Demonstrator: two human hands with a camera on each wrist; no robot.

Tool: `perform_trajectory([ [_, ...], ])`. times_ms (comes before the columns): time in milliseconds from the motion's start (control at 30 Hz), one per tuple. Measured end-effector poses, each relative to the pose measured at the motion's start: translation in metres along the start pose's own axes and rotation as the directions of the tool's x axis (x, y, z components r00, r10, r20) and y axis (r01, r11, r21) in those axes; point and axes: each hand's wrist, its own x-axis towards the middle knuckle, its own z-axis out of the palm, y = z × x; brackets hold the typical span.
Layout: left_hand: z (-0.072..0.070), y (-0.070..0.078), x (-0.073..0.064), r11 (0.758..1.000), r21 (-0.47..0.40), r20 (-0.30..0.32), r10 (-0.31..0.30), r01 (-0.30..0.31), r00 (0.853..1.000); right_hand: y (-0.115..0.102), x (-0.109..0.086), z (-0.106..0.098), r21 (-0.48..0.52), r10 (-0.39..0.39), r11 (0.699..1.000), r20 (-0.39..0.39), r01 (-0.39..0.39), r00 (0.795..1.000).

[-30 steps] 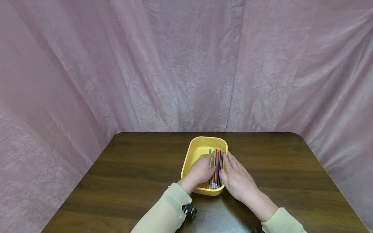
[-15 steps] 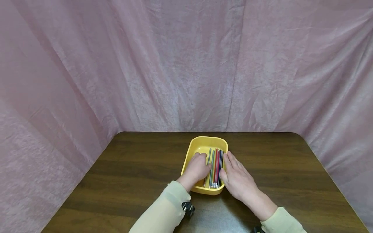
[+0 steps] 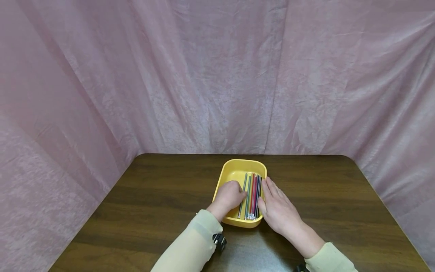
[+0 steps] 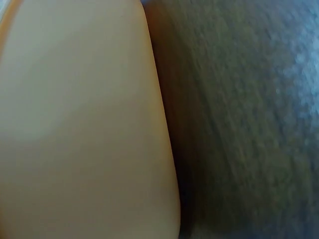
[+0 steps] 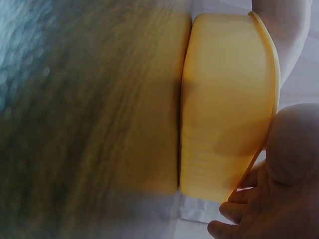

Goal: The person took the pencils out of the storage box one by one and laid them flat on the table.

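Observation:
A yellow plastic tray (image 3: 240,224) holds a row of colored pencils (image 3: 253,198), lined up along its right wall with silver ends toward the near side. One grey pencil (image 3: 244,183) lies slanted, apart to their left. My left hand (image 3: 229,196) reaches into the tray from the near left, knuckles up, its thumb crossing the slanted pencil. The fingertips are hidden under that hand, so I cannot tell whether they grip it. My right hand (image 3: 280,211) rests at the tray's right rim, fingers straight and thumb over the inner side; in the right wrist view this hand (image 5: 279,194) overlaps the rim.
A dark brown wooden table (image 3: 163,196) surrounds the tray. Pink curtains (image 3: 217,94) hang behind it and at both sides. The tray's outer wall fills much of the left wrist view, and its side wall (image 5: 224,109) stands on the table in the right one.
My left hand has moved left off the pencil row, and its fingers are drawn in more. The slanted pencil and the gap beside it now show. My right hand has stayed in place.

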Motion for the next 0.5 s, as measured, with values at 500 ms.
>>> perform_trajectory([
  [500, 0.024, -0.01, 0.019, 0.996, 0.084, 0.058, -0.004, -0.001, 0.998, 0.003, -0.001, -0.003, 0.001, 0.01, 1.0, 0.015, -0.01, 1.0],
])
